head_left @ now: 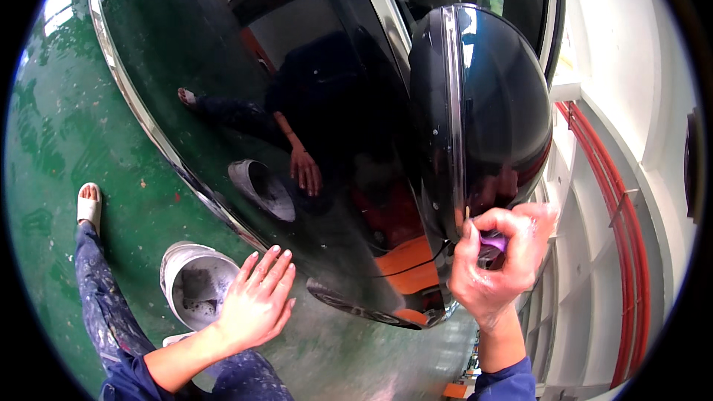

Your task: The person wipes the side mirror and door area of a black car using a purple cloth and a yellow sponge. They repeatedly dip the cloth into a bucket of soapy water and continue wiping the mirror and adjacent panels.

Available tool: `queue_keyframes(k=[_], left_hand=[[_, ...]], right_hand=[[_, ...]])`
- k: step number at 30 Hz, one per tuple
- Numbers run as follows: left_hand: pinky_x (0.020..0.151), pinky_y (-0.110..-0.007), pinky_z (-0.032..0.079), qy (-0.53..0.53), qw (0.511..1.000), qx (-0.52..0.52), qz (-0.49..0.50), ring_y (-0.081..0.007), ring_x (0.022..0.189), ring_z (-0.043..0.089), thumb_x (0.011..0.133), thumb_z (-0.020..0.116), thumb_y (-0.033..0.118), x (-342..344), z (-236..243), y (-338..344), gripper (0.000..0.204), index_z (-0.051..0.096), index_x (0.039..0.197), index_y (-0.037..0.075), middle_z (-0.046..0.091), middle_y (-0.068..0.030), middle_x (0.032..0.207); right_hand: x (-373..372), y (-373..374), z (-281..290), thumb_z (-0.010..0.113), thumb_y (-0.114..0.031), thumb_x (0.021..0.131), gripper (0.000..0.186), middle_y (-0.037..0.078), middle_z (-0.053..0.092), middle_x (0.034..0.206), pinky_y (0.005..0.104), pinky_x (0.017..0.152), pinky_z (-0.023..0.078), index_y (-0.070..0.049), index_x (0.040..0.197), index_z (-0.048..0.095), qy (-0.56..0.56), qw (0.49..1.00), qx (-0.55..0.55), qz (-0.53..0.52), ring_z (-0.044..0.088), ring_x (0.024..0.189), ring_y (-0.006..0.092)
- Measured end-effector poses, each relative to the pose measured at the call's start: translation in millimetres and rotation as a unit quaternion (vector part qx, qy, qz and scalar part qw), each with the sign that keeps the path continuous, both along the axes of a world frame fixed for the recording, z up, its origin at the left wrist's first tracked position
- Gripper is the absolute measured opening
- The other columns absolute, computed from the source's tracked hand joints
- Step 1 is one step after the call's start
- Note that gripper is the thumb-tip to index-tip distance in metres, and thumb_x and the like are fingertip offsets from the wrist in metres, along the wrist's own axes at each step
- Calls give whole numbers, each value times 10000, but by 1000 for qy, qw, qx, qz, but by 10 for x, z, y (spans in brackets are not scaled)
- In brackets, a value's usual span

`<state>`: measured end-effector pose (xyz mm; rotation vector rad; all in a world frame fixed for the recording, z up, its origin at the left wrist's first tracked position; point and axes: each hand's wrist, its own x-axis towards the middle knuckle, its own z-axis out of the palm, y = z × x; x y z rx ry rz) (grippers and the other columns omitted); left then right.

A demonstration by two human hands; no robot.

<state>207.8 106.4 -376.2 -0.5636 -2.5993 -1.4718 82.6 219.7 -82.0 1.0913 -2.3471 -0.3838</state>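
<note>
My right hand (501,256) is closed at the lower end of a black car's side mirror (501,104), its fingers curled in against the thumb. A bit of something purple (494,241) shows within the curl; most of it is hidden by my fingers. A bright trim strip (451,89) runs along the mirror housing. Lower left, my left hand (256,301) holds nothing, fingers stretched out and apart, close to the glossy black car door (334,178). Whether it touches the door I cannot tell. The door mirrors my hand and the bucket.
A grey-white bucket (169,271) with a dirty inside stands on the green floor (141,171) beside my legs. My foot in a white slipper (89,208) is at the left. Chrome trim (148,122) edges the car. Red pipes (624,230) run along the white wall structure at right.
</note>
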Motion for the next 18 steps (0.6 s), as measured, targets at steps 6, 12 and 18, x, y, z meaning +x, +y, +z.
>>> queue_keyframes(k=[6, 12, 18], left_hand=[[1242, -566, 310, -2, 1000, 19, -7, -432, 1512, 397, 909, 714, 258, 6, 43, -42, 609, 575, 1405, -66, 490, -259, 1562], [1230, -569, 327, -14, 999, 29, -15, -431, 1502, 412, 913, 709, 262, -25, 129, -112, 597, 583, 1395, -67, 495, -260, 1557], [1220, -573, 339, -11, 998, 51, -41, -424, 1493, 427, 912, 710, 267, -67, 219, -229, 592, 591, 1389, -63, 502, -254, 1554]], right_hand=[[-69, -203, 46, 694, 101, 681, 247, 112, 487, 901, 384, 754, 425, -40, 862, 602, -12, 1000, -3, 5, 505, 857, 276], [-169, -391, 92, 697, 95, 680, 244, 108, 484, 897, 374, 732, 434, -35, 859, 594, -30, 999, 21, -3, 508, 853, 266], [-240, -761, 79, 726, 73, 628, 283, 85, 512, 858, 392, 759, 408, -61, 862, 641, -39, 999, -11, -36, 510, 858, 280]])
